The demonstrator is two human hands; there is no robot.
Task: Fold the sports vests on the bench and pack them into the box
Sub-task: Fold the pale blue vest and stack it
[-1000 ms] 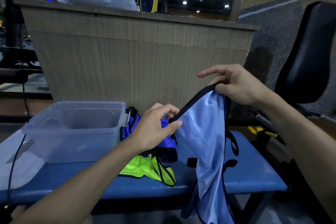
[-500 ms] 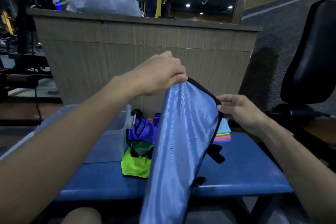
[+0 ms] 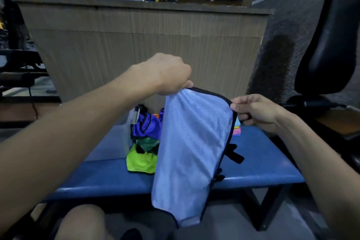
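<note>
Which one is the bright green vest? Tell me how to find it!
Find the long blue bench in front of the wooden counter. On it, left of the pale blue vest that both hands hold up, lies a small heap of crumpled vests. The green vest lies at the near edge of the heap, the only neon yellow-green one, below a purple vest.

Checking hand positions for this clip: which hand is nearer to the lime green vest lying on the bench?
Left. The left hand grips the light blue vest above the lime green vest, which lies beneath its forearm. The right hand pinches the blue vest's far edge, across it from the green one.
</note>
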